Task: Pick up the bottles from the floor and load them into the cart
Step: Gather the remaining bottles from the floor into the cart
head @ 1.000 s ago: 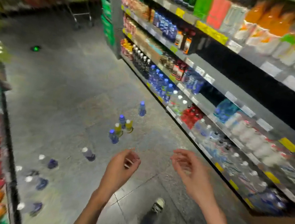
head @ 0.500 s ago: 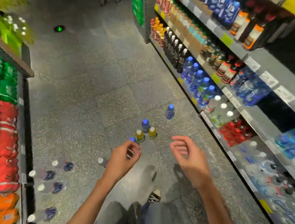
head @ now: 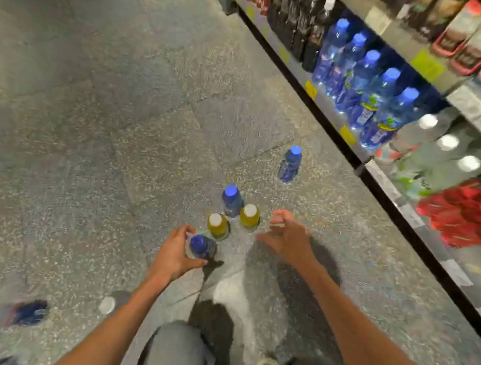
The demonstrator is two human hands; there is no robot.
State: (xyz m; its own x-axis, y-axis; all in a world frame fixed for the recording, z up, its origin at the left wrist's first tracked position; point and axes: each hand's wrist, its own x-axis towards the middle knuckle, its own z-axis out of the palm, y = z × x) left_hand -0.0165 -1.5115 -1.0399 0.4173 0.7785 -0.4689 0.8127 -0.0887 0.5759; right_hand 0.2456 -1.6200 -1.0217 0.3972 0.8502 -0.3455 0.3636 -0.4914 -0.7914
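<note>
Bottles (head: 232, 201) upright ahead — three blue-capped, two yellow.

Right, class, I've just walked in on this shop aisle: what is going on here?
A person is bending over bottles standing on the floor beside a drinks shelf. The left hand has its grip round a blue-capped bottle. The right hand reaches beside two yellow bottles, holding nothing. Another blue bottle stands further off. No cart is in view.

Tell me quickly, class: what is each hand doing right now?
Left hand: grips a blue-capped bottle standing on the floor.
Right hand: holds nothing, fingers loosely curled, beside a yellow bottle.
</note>
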